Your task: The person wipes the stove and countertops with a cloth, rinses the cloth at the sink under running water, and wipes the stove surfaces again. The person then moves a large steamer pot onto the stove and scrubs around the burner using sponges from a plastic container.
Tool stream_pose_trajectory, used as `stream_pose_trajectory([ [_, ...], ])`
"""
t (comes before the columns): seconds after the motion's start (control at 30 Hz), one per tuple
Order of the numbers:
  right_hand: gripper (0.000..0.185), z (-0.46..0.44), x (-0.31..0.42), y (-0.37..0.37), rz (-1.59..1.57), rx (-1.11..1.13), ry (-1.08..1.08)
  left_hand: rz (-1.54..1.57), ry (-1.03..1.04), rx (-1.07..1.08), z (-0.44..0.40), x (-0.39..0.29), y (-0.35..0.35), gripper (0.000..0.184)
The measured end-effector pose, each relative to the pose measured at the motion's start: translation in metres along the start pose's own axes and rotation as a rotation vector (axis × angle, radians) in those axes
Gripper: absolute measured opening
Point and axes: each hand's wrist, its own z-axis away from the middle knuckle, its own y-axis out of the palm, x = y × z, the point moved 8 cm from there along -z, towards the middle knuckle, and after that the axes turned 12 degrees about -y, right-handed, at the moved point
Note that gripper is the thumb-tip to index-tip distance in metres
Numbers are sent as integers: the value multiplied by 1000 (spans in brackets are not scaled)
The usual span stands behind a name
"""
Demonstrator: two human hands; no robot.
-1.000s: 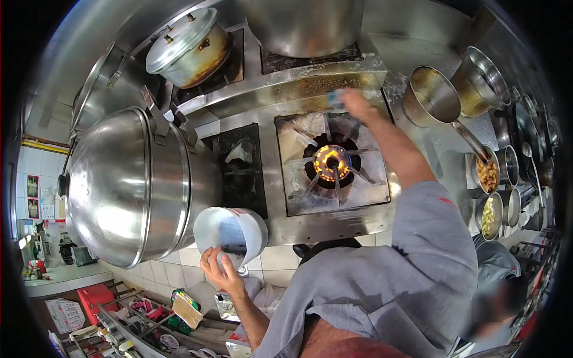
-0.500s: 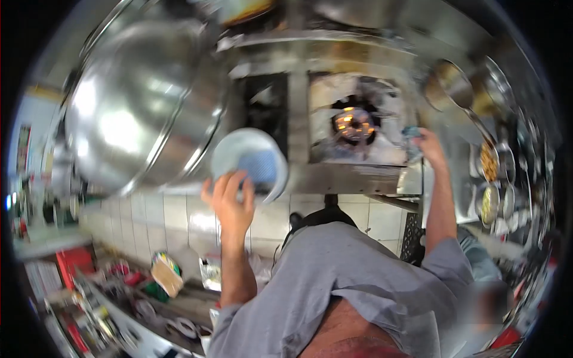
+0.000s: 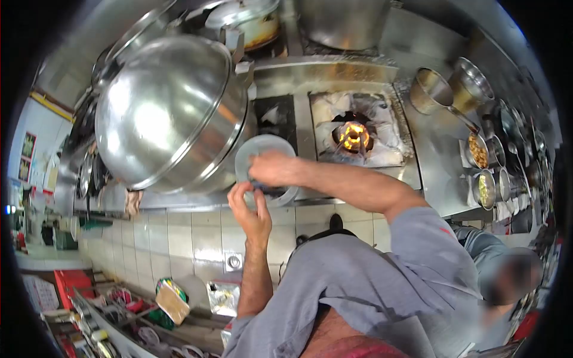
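A pale, translucent plastic tub (image 3: 265,144) is at the stove's front edge, beside a big shiny steel dome (image 3: 167,113). My left hand (image 3: 252,218) is at the tub's near rim, fingers curled and thumb up, gripping it. Reaching across from the right, my right hand (image 3: 273,169) is inside the tub with its fingers bent closed. Whatever it holds is hidden; something dark shows below it in the tub. To the right of the tub, a lit burner (image 3: 353,136) glows orange on the foil-like covered stove top (image 3: 385,155).
Two steel pots (image 3: 430,92) stand at the back right, one with a long handle. Small bowls of food (image 3: 477,150) line the right counter. A large stockpot (image 3: 343,24) stands behind the burner. Another person (image 3: 507,280) is at my right. Cluttered shelves (image 3: 143,310) are at lower left.
My right hand has moved left from beside the burner, where it held a blue-green cloth, into the tub. My left hand has stayed by the tub's near rim.
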Motion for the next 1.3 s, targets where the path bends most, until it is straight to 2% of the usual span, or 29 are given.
stream_pose_trajectory([
  [0.03,15,-9,-4,22,-30,172,16,-5,-36,13,3,3,1,27],
  [0.1,33,-15,4,28,-109,527,-42,-2,-60,15,6,5,2,27],
  [0.23,42,-40,-29,84,-168,664,-101,-51,-91,21,13,13,6,26],
  [0.3,51,-51,-38,100,-18,645,-121,-39,-102,22,13,15,7,29],
  [0.33,52,-22,-19,52,-81,627,-16,-41,-100,19,12,14,7,29],
  [0.37,52,-21,-22,54,-82,623,-17,-31,-106,22,12,14,7,29],
  [0.47,54,-21,-22,37,-242,485,-79,-15,-103,24,10,13,7,29],
  [0.53,53,-12,-30,13,-386,332,17,-10,-98,19,10,13,9,28],
  [0.57,53,-6,-36,8,-388,328,18,10,-109,-10,11,15,10,28],
  [0.63,52,0,-42,-19,-613,65,-95,26,-116,-30,13,15,12,27],
  [0.67,49,16,-44,-39,-765,-2,-28,21,-127,-43,14,16,14,27],
  [0.77,48,45,-76,-76,-958,-355,-211,-11,-136,-57,17,18,17,26],
  [0.83,46,74,-112,-96,-999,-509,-124,-36,-131,-66,18,20,19,26],
  [0.9,45,101,-159,-111,-931,-606,57,-93,-123,-77,19,21,21,23],
  [1.0,44,124,-247,-116,-620,-766,223,-142,-129,-84,20,24,23,24],
  [1.03,42,132,-266,-125,-369,-794,272,-167,-136,-96,20,24,25,25],
  [1.1,34,136,-305,-118,-136,-895,392,-189,-135,-114,24,29,25,28],
  [1.13,34,134,-326,-101,-141,-898,390,-206,-142,-128,25,31,26,32],
  [1.2,28,130,-358,-67,397,-621,539,-201,-167,-159,25,30,30,34],
  [1.3,32,180,-391,-44,436,-565,553,-231,-210,-167,26,34,29,36],
])
